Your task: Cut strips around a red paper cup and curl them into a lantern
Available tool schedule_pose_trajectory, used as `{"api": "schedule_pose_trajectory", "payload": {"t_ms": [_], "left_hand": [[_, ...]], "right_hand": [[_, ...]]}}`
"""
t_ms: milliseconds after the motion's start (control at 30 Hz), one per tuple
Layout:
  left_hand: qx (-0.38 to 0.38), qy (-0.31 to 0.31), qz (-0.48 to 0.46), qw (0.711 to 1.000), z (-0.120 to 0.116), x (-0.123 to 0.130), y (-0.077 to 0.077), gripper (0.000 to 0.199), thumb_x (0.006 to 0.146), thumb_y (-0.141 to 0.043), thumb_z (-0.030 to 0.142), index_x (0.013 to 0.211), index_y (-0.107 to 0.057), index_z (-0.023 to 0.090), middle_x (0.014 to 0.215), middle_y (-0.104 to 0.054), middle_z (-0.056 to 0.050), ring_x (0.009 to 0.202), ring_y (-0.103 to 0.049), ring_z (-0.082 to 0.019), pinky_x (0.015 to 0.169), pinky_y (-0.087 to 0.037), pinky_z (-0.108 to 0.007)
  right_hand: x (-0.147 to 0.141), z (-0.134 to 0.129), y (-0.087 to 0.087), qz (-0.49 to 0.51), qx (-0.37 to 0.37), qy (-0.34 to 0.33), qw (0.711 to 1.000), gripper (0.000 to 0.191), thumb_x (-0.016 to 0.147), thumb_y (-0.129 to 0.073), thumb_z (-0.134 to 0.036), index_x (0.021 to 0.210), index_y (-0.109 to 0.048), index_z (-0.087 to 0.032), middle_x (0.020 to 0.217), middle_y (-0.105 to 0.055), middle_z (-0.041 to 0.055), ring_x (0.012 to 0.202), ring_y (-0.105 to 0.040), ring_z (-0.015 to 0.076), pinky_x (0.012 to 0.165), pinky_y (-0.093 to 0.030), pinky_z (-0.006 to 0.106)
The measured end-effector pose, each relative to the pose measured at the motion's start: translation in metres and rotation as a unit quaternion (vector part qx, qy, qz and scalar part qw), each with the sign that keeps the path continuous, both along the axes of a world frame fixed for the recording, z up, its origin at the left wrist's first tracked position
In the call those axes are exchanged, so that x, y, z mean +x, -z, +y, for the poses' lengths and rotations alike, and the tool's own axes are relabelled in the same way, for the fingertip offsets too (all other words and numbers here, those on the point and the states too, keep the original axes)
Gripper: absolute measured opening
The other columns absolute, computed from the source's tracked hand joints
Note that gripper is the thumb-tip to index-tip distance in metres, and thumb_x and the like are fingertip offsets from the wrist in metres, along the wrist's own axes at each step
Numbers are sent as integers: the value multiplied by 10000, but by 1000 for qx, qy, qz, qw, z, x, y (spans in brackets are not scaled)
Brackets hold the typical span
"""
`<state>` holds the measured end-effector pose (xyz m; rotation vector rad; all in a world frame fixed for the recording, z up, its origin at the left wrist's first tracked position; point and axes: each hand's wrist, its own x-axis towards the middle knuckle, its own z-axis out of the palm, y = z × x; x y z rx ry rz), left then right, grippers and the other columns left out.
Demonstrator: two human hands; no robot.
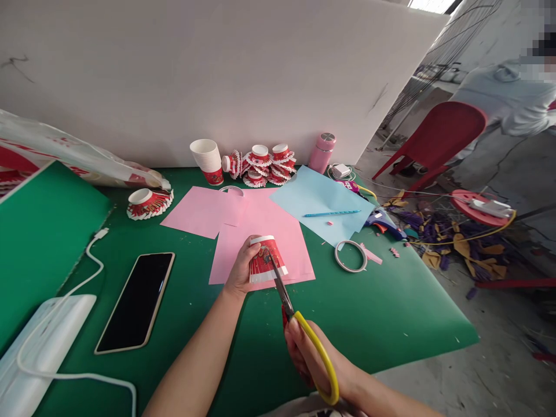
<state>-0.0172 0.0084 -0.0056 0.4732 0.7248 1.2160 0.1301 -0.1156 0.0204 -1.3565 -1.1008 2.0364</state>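
Observation:
In my left hand (240,267) is a red printed paper cup (266,255) with a white rim, tipped on its side above pink paper. Slits run along part of its wall, leaving narrow strips. My right hand (310,350) grips a pair of scissors (284,295) with a yellow and a red handle loop. The blades reach up to the cup's wall, pointing away from me. Under and behind the cup lie pink sheets (278,217). A cup with its wall cut into fringed strips (150,204) sits to the left.
Behind stand stacked paper cups (205,155), a pile of fringed cups (260,165) and a pink flask (322,152). Blue paper (321,197) bears a pen (332,214). A tape roll (350,256) lies right, a phone (135,302) left. A person (508,98) sits beyond a red chair (443,139).

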Motion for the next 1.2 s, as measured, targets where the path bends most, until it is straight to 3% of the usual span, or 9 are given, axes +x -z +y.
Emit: {"api": "schedule_pose_trajectory", "payload": {"t_ms": [300,567,1000,1200], "left_hand": [[2,1,3,1000,0,0,0,222,658,-691,282,823,-580,184,757,-676,-5,658,-625,-140,633,-498,-274],[0,-4,3,1000,1,0,0,228,642,-695,283,809,-578,182,741,-675,-3,642,-616,-138,618,-490,-272],[15,-2,16,1000,0,0,0,223,646,-692,285,788,-561,176,735,-661,-7,637,-616,-143,594,-475,-268],[14,2,19,1000,0,0,-1,206,644,-690,286,772,-568,180,764,-674,-12,627,-611,-137,593,-477,-269]], "right_hand": [[0,-1,5,-16,26,-19,999,643,705,-262,-827,541,-316,-207,361,-224,-100,294,-244,28,285,-213,175],[-2,4,-8,-54,-10,3,998,693,582,-293,-889,598,-351,-198,419,-312,-96,325,-280,22,311,-239,167],[8,3,-4,-122,126,-56,983,619,767,-186,-789,624,-308,-200,519,-320,-56,450,-267,51,405,-235,204],[11,6,-7,-146,142,-73,976,594,800,-186,-756,611,-287,-201,515,-309,-50,480,-234,63,428,-210,219]]}}
